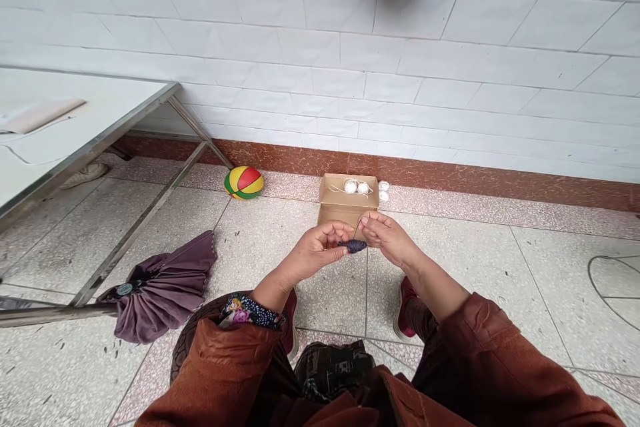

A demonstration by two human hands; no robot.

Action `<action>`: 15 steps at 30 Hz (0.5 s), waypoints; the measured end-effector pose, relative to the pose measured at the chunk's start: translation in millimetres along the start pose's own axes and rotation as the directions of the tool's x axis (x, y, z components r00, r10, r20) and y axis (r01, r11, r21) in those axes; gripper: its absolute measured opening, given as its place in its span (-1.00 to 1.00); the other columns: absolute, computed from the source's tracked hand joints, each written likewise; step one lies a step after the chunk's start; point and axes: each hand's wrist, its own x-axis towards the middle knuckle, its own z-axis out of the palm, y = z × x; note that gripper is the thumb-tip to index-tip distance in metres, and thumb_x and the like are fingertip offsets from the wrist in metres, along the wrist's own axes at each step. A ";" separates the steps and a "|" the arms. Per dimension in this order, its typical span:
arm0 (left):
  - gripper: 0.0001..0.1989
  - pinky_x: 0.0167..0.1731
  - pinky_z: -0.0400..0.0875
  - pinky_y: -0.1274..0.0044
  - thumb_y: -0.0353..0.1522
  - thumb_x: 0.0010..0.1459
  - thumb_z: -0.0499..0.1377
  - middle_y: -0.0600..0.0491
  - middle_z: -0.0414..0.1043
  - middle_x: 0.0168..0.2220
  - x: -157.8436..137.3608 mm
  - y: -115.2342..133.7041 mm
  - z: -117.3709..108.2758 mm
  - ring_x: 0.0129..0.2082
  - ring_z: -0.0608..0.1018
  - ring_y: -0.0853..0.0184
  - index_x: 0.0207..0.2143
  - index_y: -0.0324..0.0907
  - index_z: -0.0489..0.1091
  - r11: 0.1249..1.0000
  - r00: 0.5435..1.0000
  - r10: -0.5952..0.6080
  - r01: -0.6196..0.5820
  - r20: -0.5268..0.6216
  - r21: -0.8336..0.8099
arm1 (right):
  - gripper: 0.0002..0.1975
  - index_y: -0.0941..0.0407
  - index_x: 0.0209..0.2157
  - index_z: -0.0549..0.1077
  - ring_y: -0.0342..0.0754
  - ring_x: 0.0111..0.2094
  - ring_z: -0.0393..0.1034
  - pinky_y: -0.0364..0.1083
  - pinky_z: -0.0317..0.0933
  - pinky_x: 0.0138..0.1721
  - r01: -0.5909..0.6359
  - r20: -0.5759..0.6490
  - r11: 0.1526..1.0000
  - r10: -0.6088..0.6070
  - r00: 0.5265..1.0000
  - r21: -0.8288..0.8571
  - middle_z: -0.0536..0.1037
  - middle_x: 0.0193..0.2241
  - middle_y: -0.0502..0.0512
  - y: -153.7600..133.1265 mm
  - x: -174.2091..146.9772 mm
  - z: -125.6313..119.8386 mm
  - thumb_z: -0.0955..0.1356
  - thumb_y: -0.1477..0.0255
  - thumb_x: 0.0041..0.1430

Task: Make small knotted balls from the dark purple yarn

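Between the fingers of my left hand (319,245) is a small dark blue bundle of wound thread (356,246), lying sideways with its wound part sticking out to the right. Just right of it and slightly higher, my right hand (387,237) pinches a thin dark strand (357,227) that runs down to the bundle. Both hands are close together above the floor. Behind them sits an open cardboard box (327,195) with white balls of thread (351,186) in its back part. The hands cover some of the box's front part.
White balls (383,191) lie right of the box, near the tiled wall (280,53). A striped ball (244,183) rests by the skirting. At left stand a metal-framed table (90,100) and a folded purple cloth (165,287). A wire hoop (595,290) is at right.
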 end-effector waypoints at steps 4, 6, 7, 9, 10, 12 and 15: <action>-0.74 -0.21 0.38 0.50 -0.33 0.17 0.25 0.00 0.45 -0.14 1.8 -0.9 1.0 -0.23 0.52 0.36 -0.07 -0.12 0.49 0.998 0.997 0.048 -0.051 0.066 0.045 | -0.66 0.12 -0.45 0.35 -0.26 -0.65 -0.27 -0.19 -0.33 -0.62 -0.049 -0.051 0.990 0.056 0.997 0.129 0.00 -0.65 -0.21 0.8 1.3 -0.6 0.43 0.15 0.04; -0.74 -0.18 0.39 0.49 -0.32 0.17 0.25 -0.01 0.45 -0.13 3.8 -1.6 1.9 -0.22 0.52 0.36 -0.07 -0.12 0.48 0.998 0.996 0.064 -0.065 0.055 0.025 | -0.66 0.12 -0.44 0.35 -0.26 -0.64 -0.26 -0.20 -0.34 -0.63 -0.047 -0.070 0.983 0.060 0.996 0.179 -0.01 -0.64 -0.21 1.6 2.2 -2.0 0.44 0.14 0.03; -0.74 -0.18 0.39 0.49 -0.32 0.16 0.25 0.00 0.45 -0.15 4.9 -2.3 2.6 -0.23 0.52 0.36 -0.08 -0.13 0.47 0.998 0.997 0.063 -0.064 0.038 0.010 | -0.66 0.12 -0.43 0.36 -0.26 -0.64 -0.25 -0.20 -0.35 -0.63 -0.041 -0.075 0.979 0.057 0.996 0.198 -0.01 -0.64 -0.21 1.8 2.3 -2.5 0.45 0.14 0.03; -0.76 -0.21 0.37 0.51 -0.33 0.14 0.27 0.03 0.44 -0.21 6.9 -4.1 4.9 -0.26 0.50 0.38 -0.12 -0.15 0.44 0.998 0.998 0.058 -0.058 -0.001 0.003 | -0.66 0.13 -0.38 0.40 -0.26 -0.64 -0.25 -0.20 -0.34 -0.63 -0.030 -0.071 0.977 0.046 0.996 0.212 0.00 -0.64 -0.20 1.6 1.3 -2.7 0.44 0.13 0.04; -0.77 -0.22 0.36 0.53 -0.33 0.13 0.28 0.05 0.43 -0.25 7.9 -5.3 6.2 -0.28 0.49 0.40 -0.15 -0.16 0.42 0.998 0.998 0.055 -0.055 -0.026 0.018 | -0.66 0.13 -0.36 0.42 -0.26 -0.64 -0.25 -0.20 -0.33 -0.63 -0.026 -0.064 0.980 0.039 0.997 0.197 0.00 -0.64 -0.20 1.3 0.3 -2.2 0.44 0.13 0.05; -0.79 -0.26 0.34 0.55 -0.36 0.09 0.29 0.08 0.40 -0.31 9.7 -8.0 8.9 -0.32 0.46 0.41 -0.21 -0.17 0.37 0.995 0.994 0.062 -0.055 -0.087 0.081 | -0.65 0.13 -0.34 0.45 -0.26 -0.64 -0.22 -0.21 -0.28 -0.63 -0.002 -0.052 0.992 0.009 0.999 0.122 0.03 -0.65 -0.20 0.4 -2.5 -0.3 0.43 0.11 0.08; -0.75 -0.31 0.32 0.56 -0.41 0.03 0.29 0.12 0.37 -0.35 12.1 -11.8 10.2 -0.35 0.44 0.42 -0.22 -0.15 0.33 0.982 0.976 0.091 -0.056 -0.196 0.179 | -0.66 0.11 -0.36 0.47 -0.22 -0.61 0.02 -0.20 -0.05 -0.57 0.097 -0.042 0.993 -0.100 0.994 -0.070 0.23 -0.62 -0.11 -0.3 -7.2 3.5 0.39 0.09 0.14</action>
